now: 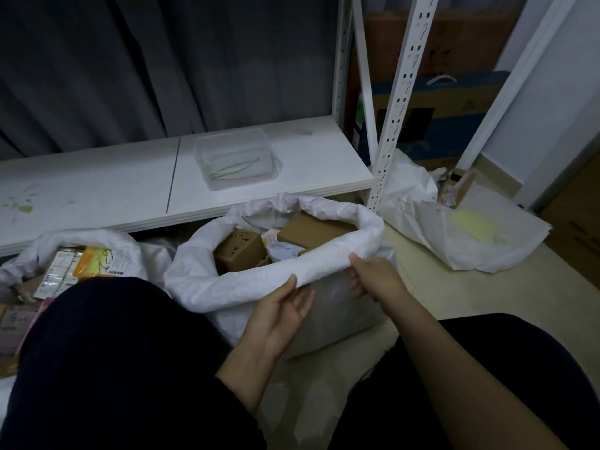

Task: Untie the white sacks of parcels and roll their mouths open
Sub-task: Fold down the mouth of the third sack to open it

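A white woven sack (328, 319) stands on the floor between my knees, its mouth open and its rim (324, 261) rolled outward into a thick cuff. Brown cardboard parcels (240, 251) show inside it. My left hand (282, 306) grips the near rim from below, thumb on top of the roll. My right hand (370, 276) pinches the same rim further right. A second white sack (97, 241) lies open at the left, with labelled packets in it. A third white sack (454, 228) lies slumped at the right, by a small box.
A low white shelf (130, 190) runs behind the sacks and carries a clear plastic tub (237, 160). A white perforated upright (393, 102) stands right of it, with cardboard boxes (448, 102) behind. A dark curtain hangs at the back. My dark-trousered knees flank the sack.
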